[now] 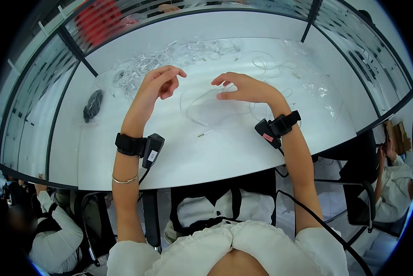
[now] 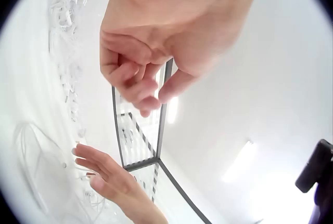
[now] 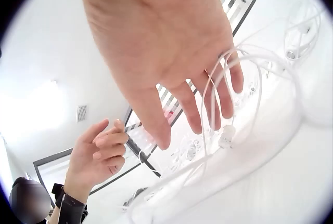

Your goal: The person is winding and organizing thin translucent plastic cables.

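Observation:
My left hand (image 1: 158,83) is raised over the left middle of the white table. Its fingers (image 2: 130,78) bend loosely toward the palm, and nothing shows between them. Facing it from the right, my right hand (image 1: 243,88) hovers with fingers spread. A thin white cable (image 3: 299,94) in loose loops overlaps the right fingers (image 3: 192,112) in the right wrist view; they do not curl round it. In the head view, the blurred cable loop spans the space between the hands. A small plug (image 1: 205,133) lies on the table below it.
A tangled pile of white cables (image 1: 137,69) runs along the back left. A black bundle (image 1: 93,106) sits at the left. Another loose white cable (image 1: 266,64) and clear plastic bags (image 1: 319,89) lie toward the right. Low partitions (image 1: 192,25) enclose the table; people sit on both sides.

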The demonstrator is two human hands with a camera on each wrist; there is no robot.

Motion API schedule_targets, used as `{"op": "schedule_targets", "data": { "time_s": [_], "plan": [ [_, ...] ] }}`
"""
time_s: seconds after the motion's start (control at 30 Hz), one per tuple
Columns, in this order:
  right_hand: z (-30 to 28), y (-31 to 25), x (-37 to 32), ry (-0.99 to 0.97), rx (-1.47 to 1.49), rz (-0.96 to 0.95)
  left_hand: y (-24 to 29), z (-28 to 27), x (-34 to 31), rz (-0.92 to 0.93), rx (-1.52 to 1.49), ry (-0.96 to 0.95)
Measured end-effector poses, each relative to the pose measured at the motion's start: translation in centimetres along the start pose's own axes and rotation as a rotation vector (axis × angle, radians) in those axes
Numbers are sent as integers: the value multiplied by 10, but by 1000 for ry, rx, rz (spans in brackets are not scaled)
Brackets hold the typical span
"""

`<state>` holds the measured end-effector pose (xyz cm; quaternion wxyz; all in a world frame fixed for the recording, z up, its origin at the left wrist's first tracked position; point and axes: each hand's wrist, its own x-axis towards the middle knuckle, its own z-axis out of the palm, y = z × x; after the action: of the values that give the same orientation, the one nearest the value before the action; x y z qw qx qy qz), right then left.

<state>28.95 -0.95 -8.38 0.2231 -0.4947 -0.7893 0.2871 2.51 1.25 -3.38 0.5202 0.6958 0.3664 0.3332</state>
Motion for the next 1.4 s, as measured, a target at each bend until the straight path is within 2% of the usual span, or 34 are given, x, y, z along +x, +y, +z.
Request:
{"op": "schedule_targets", "data": {
  "time_s": [0.07,0.13,0.23,0.27,0.37,0.5,0.53,0.63,0.67,0.77,0.8,0.87,0.9,0.97,1.0,1.03,1.1,1.13,1.23,1.27,1.37,1.4],
  "plan": [
    [1,-1,0,-13,-143,-14,2,10,-4,-32,22,-42],
    [5,-8,1,4,-165,-47,-3,11,-2,-54,126,-99],
    [11,-5,7,82,-251,-162,-17,9,0,119,323,-271],
    [13,-3,7,116,-288,-207,-10,14,-5,51,354,-327],
    [12,-10,8,102,-94,-208,-31,26,-17,296,617,-310],
    [7,-20,-2,-228,-52,-20,-33,32,-17,262,841,-363],
    [9,-18,-4,-272,-54,-81,-36,32,-17,346,865,-339],
    [12,-18,-7,-235,-204,-231,-38,33,-17,419,894,-316],
    [12,-19,-8,-211,-201,-238,-34,33,-17,398,889,-339],
    [13,-23,-10,-138,-192,-267,-23,32,-12,515,788,-253],
    [9,-28,-10,-123,-113,-237,-15,30,-11,552,773,-214],
    [-3,-40,-11,-93,43,-177,-4,25,-9,440,494,-162],
    [-7,-35,-6,-108,203,-213,-1,21,-7,383,352,-136],
    [-20,-41,-9,16,277,-157,8,9,-1,355,41,-158],
    [-22,-40,-9,68,460,-138,16,1,0,331,0,-95],
    [-23,-37,-7,166,479,-146,26,-4,1,313,-39,-33],
    [-23,-32,-4,354,517,-160,48,-2,1,377,-7,87],
    [-24,-37,-5,400,662,-168,60,-3,4,419,12,147],
    [-31,-32,-6,562,773,-94,82,-13,12,544,-138,223],
    [-33,-31,-3,644,716,-84,86,-22,16,554,-185,166],
    [-35,-27,-2,761,633,-82,90,-20,14,536,-151,213],
    [-34,-29,-4,794,731,-80,91,-17,13,512,-125,218]
  ]
}}
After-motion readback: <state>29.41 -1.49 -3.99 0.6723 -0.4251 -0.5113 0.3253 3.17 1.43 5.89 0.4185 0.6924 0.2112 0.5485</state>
